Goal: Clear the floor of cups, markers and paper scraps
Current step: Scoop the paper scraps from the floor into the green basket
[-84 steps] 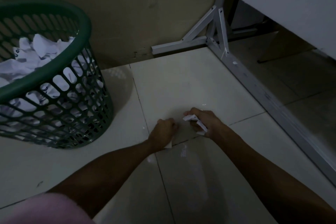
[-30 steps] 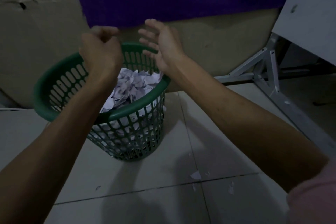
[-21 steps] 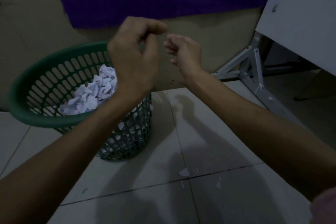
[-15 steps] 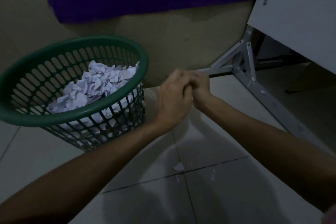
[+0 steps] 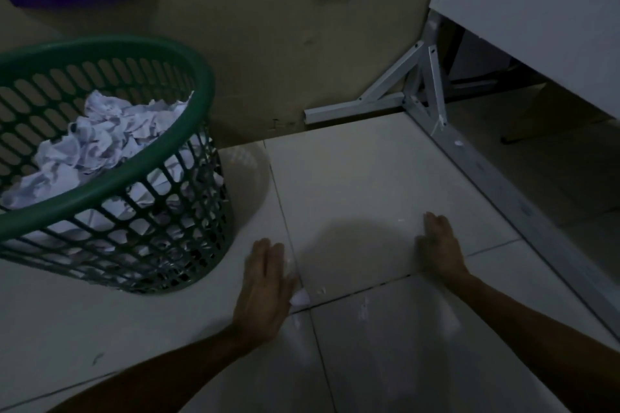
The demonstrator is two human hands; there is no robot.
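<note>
Looking down at the tiled floor [image 5: 369, 184], I have both hands flat and spread, fingers straight, palms toward the tiles, holding nothing. My left hand [image 5: 265, 285] lies on the near side of the green basket [image 5: 110, 188], and my right hand [image 5: 439, 245] sits well apart from it, slightly farther from me, with a bare stretch of tile between them.

The thing that matters is the biggest paper scrap [image 5: 299, 297]: a small white piece just beside the thumb edge of my left hand, touching it or nearly so; I cannot tell which in this dim light. It lies to the inside of that hand, between the two hands but far closer to the left one. It sits almost on the dark grout line [image 5: 362, 292] that runs across from one hand toward the other. A few tinier white flecks [image 5: 363, 308] are scattered just on my side of that line, roughly midway between the hands, and one more speck [image 5: 401, 220] lies just off my right fingertips.

The scrap is too small for me to read a long axis. My judgement is that the left hand is the one to take it, with a short inward sweep or pinch, while the right hand would have to cross the whole gap. The basket, already heaped with crumpled paper [image 5: 100, 141], stands just beyond and to the outside of my left hand, so the drop would be short from that side too.
</note>
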